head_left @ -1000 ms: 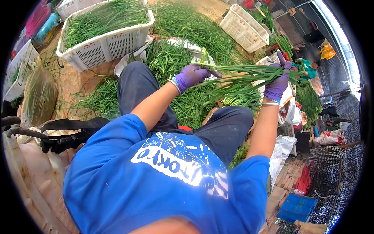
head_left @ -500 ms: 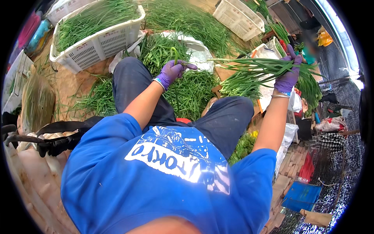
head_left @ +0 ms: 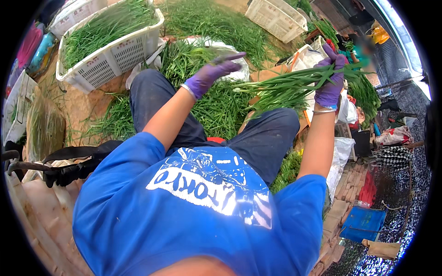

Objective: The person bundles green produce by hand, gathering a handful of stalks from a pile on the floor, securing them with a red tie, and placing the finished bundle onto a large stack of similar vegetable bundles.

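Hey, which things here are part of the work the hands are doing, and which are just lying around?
In use:
- bundle of green stalks, gripped by the right hand
- left hand, open above the loose greens pile
- white crate of greens

Lying about:
- empty white crate
- black bag strap
- blue box
- white plastic bag

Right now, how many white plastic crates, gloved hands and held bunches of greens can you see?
White plastic crates: 3 (one full of greens, one behind it, one empty)
Purple-gloved hands: 2 (left hand, right hand)
Held bunch of greens: 1
Total: 6
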A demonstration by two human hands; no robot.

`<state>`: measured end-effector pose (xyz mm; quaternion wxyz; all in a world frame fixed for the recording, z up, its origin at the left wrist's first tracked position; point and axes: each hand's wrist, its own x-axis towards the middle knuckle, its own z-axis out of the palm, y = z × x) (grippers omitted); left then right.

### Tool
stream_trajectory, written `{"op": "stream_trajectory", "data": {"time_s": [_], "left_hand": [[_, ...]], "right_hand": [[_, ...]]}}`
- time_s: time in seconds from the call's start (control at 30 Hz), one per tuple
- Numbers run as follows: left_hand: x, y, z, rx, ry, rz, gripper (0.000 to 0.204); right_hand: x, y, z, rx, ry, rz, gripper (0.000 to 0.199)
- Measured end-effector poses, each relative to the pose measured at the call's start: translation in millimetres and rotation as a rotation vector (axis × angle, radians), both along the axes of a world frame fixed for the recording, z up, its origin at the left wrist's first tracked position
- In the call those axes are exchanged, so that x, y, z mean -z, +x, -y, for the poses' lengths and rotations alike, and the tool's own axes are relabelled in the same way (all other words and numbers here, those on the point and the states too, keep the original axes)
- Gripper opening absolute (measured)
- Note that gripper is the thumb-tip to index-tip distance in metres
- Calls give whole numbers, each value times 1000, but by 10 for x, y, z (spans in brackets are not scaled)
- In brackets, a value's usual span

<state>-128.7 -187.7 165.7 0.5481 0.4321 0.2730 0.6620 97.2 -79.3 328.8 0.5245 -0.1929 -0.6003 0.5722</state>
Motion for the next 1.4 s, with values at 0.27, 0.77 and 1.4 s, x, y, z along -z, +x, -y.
{"op": "stream_trajectory", "data": {"time_s": [0.27, 0.77, 1.4], "left_hand": [[163, 174, -31, 142, -85, 542, 33], [498, 419, 174, -490, -99, -620, 46], [516, 761, 209, -347, -56, 320, 19]], "right_hand": [[-7, -96, 16, -82, -6, 16, 49], [-67, 42, 67, 114, 83, -44, 46], [71, -103, 154, 47, 18, -86, 49]]}}
